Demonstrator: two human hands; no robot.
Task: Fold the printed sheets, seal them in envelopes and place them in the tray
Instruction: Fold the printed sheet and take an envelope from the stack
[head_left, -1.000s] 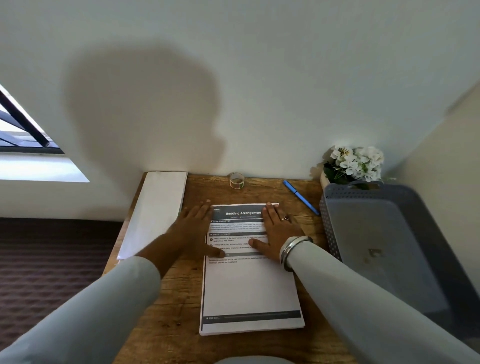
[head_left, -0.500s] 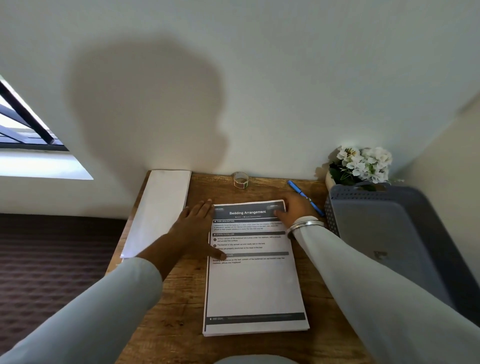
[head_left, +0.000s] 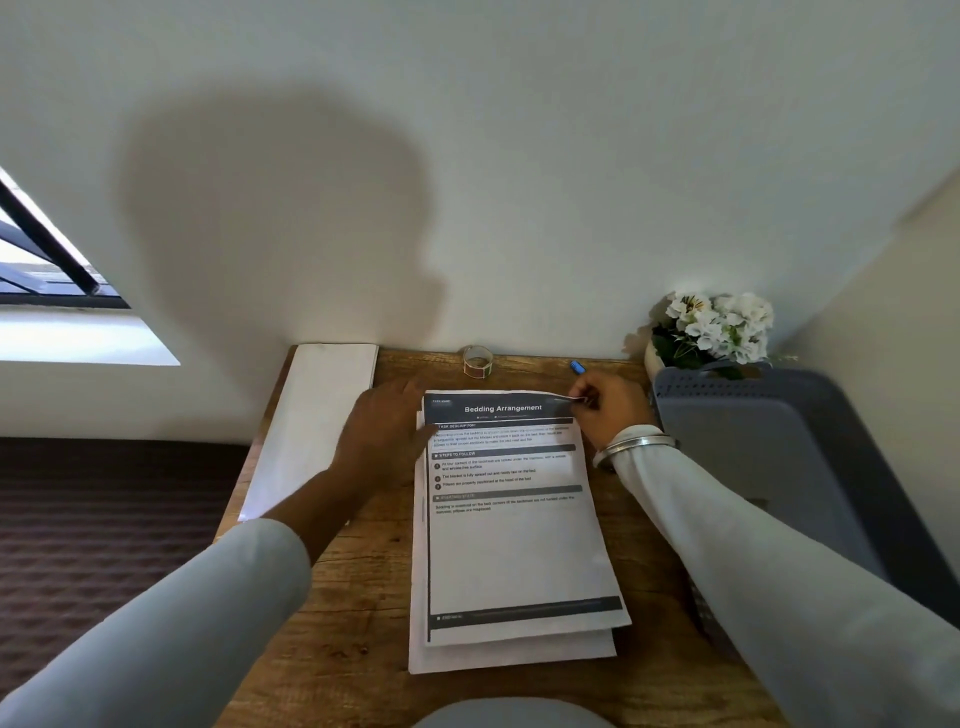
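A stack of printed sheets (head_left: 514, 551) headed "Bedding Arrangement" lies in the middle of the wooden desk (head_left: 358, 613). My right hand (head_left: 608, 410) pinches the far right corner of the top sheet, which sits slightly askew on the stack. My left hand (head_left: 384, 436) rests flat at the stack's far left edge, fingers spread. A pile of white envelopes (head_left: 317, 421) lies along the desk's left side. The grey perforated tray (head_left: 769, 452) stands at the right.
A roll of tape (head_left: 478, 360) stands by the wall behind the sheets. A blue pen (head_left: 576, 367) pokes out behind my right hand. White flowers in a pot (head_left: 711, 327) sit in the back right corner. A wall closes off the desk's far edge.
My right hand went from lying flat on the sheet to its far right corner and now pinches it. The top sheet has shifted askew. My left hand stayed put.
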